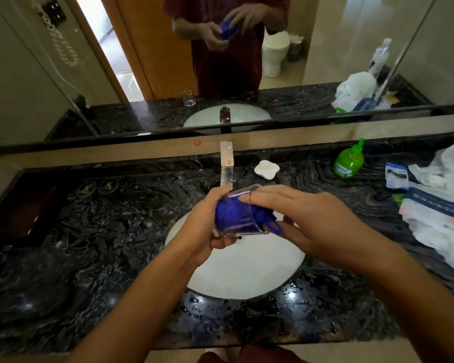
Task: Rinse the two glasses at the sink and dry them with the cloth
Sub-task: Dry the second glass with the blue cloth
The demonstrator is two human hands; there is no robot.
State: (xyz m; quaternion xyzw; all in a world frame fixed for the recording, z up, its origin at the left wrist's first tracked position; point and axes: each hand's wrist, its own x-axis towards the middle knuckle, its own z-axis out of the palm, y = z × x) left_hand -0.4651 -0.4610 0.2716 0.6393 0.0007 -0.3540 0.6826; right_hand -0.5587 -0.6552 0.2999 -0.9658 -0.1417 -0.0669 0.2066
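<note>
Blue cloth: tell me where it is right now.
Head view, centre: the blue cloth is stuffed inside the glass held between both hands above the white sink.

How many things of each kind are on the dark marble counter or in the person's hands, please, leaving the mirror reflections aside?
Clear drinking glass, gripped by the left hand with the right hand at its mouth: 1
Blue cloth stuffed in it: 1
Green soap bottle: 1
White soap dish: 1
White plastic bags, heaped, number unclear: 1 pile
Total: 5

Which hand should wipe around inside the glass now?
The right hand, probably. Its fingers already reach the blue cloth at the glass's open mouth, while the left hand grips the glass.
</note>
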